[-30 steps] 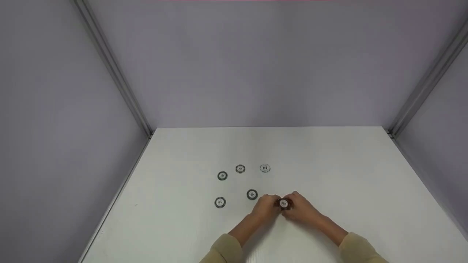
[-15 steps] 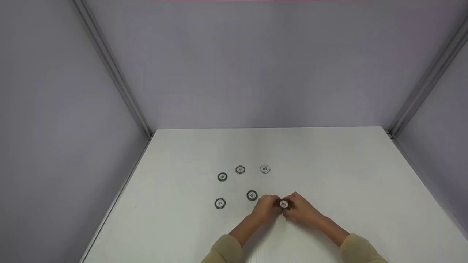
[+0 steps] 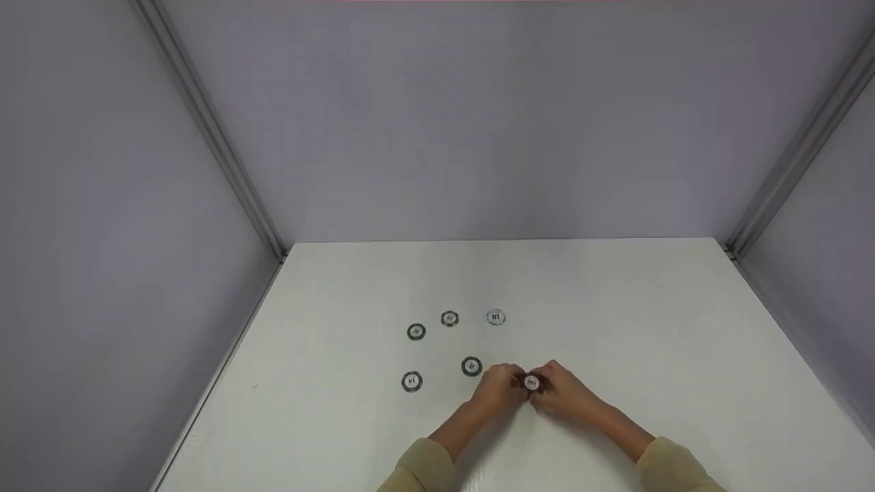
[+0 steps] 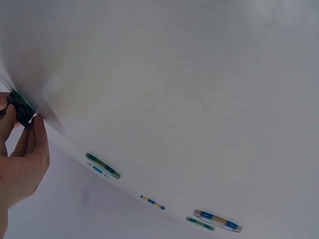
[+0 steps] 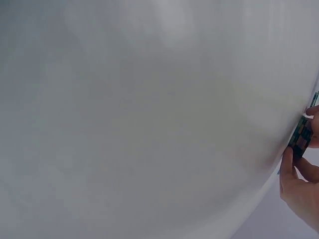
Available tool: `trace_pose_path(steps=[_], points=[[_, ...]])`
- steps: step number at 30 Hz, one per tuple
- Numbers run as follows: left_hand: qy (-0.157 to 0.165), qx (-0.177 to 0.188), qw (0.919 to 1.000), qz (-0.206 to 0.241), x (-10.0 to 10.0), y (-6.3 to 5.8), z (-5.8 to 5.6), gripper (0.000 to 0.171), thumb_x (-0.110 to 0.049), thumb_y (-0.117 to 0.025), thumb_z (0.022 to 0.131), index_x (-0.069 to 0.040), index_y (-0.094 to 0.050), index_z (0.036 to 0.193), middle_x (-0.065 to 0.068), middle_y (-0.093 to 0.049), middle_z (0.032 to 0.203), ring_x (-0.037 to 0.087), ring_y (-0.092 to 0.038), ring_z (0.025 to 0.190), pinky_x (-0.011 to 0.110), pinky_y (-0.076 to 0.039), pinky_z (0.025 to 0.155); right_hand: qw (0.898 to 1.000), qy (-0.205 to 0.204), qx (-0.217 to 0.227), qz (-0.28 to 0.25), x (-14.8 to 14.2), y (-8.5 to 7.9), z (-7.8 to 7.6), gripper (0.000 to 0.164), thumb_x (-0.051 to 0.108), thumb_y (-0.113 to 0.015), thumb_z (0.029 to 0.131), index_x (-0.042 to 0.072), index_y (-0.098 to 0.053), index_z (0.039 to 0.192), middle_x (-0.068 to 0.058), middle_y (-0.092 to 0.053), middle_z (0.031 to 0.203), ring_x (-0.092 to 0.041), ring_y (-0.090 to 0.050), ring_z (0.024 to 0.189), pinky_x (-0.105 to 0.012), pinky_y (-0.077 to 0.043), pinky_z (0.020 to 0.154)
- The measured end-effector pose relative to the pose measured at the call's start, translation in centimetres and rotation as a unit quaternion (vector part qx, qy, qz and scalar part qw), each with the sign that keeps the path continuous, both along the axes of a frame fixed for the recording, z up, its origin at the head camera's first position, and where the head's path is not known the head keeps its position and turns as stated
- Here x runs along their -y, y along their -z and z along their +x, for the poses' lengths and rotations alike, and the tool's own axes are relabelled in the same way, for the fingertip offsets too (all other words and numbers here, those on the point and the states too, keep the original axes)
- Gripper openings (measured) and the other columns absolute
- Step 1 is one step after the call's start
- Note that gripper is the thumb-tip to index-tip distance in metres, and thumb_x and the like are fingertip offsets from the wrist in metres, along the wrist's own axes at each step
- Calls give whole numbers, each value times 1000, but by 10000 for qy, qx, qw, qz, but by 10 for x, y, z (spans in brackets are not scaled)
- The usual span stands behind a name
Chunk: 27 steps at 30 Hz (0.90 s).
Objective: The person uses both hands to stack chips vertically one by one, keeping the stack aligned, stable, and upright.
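Note:
A short stack of poker chips [image 3: 532,383] stands at the front of the white table, a white label on its top chip. My left hand [image 3: 501,388] grips it from the left, fingers bent around its side. From the right, my right hand [image 3: 564,393] holds the same stack between thumb and fingers. The left wrist view shows the stack [image 4: 20,108] side-on, with dark green and patterned edges. In the right wrist view, the stack [image 5: 300,135] sits at the far right edge, partly covered by fingers of both hands.
Loose poker chips lie flat left of and beyond the hands: a dark one [image 3: 472,366] beside the left hand, others [image 3: 411,381], [image 3: 416,331] farther left, one [image 3: 450,318] behind, and a pale chip [image 3: 495,317]. Grey walls [image 3: 506,137] enclose the white table [image 3: 649,307].
Both hands keep their hold on the stack with barely any finger movement. The table and loose chips appear slightly lower in the head view, as the camera tilts a little.

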<state>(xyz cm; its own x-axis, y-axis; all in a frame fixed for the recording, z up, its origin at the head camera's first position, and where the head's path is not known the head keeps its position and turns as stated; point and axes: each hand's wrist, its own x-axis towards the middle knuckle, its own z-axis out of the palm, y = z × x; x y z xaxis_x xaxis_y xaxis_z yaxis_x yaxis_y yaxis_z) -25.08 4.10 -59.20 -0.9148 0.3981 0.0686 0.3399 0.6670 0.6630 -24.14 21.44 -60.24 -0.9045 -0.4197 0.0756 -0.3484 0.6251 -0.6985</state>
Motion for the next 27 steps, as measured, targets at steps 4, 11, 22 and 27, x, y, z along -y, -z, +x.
trace_pose_path(steps=[4, 11, 22, 27], points=[[-82, 119, 9999, -47, 0, 0, 1, 20, -7, -75, 74, -6, -68, 93, -3, -64, 84, 8, -58, 80, 21, -47, 72, 10000, -39, 17, 43, -1, 0, 0, 36, 11, -70, 79, -3, -58, 110, -4, -48, 95, -17, -50, 86, -35, -45, 76], [-91, 128, 9998, -113, 0, -1, 2, 21, -8, -74, 75, -6, -68, 96, -2, -64, 86, 8, -58, 83, 22, -46, 74, 9998, -156, 49, -93, -4, -1, 0, 34, 3, -63, 80, -5, -56, 112, -7, -49, 99, -23, -52, 93, -41, -44, 82], [3, 19, 10000, -94, 0, 0, 1, 20, -8, -74, 75, -5, -69, 94, -1, -65, 85, 9, -59, 81, 21, -47, 73, 9997, -215, -64, -118, -3, -1, 0, 33, 2, -66, 77, -4, -58, 109, -7, -49, 95, -21, -51, 88, -37, -45, 77], [84, -2, 10000, -24, 0, 0, 1, 20, -4, -73, 75, -3, -67, 94, 0, -64, 84, 9, -58, 80, 20, -47, 72, 10000, 9, -7, 90, 0, 0, 2, 38, 10, -73, 76, 0, -58, 108, -2, -48, 94, -15, -48, 84, -34, -44, 74]])
